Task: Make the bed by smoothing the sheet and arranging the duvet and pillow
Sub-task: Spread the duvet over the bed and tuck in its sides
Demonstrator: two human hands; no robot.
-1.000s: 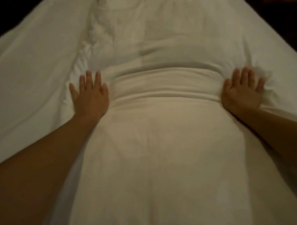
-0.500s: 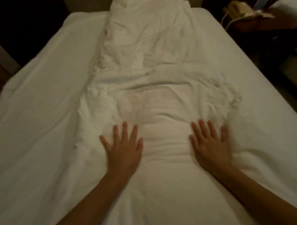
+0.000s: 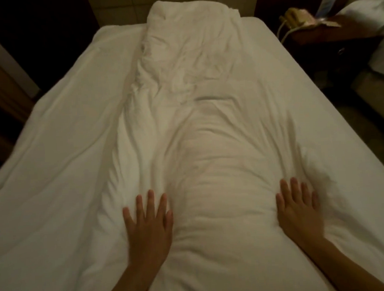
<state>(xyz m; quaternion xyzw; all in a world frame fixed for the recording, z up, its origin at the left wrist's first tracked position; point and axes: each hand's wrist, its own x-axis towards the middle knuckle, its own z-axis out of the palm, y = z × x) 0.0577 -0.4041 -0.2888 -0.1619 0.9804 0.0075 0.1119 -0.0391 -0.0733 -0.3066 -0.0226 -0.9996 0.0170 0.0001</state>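
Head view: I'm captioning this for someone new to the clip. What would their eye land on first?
A rumpled white duvet bunched in a long ridge down the middle of the sheet. At its near end the left hand and right hand press flat, fingers spread, one on each side. A telephone sits on the nightstand, top right.

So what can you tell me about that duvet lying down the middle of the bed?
The duvet is white, soft-looking cloth, gathered into a long, narrow, heavily creased heap. It runs lengthwise down the middle of the bed, from the far end toward the person, and is bulkier at the near end. It lies on the white sheet, which shows bare on both sides. The left hand and the right hand press flat on it, fingers spread, either side of its central bulge.
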